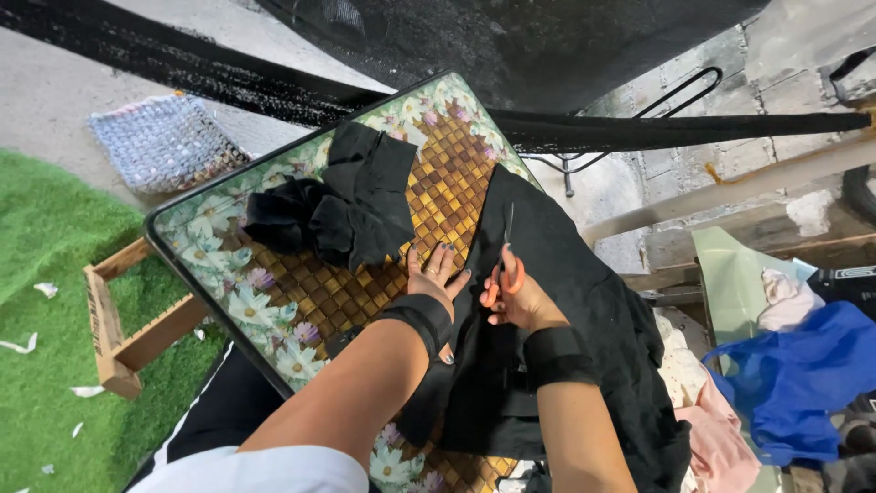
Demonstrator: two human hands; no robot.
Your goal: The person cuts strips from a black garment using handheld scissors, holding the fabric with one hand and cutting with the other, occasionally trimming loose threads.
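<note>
Even daylight, soft shadows, sharp centre, wide-angle bending at edges, black cloth (557, 301) detail lost.

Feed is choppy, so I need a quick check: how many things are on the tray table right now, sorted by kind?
Black cloth pieces: 2, a large one under both hands and a bunched one at the far left.
Scissors with orange handles: 1, in the right hand.
Total: 3. The left hand lies flat by the large cloth's edge.
</note>
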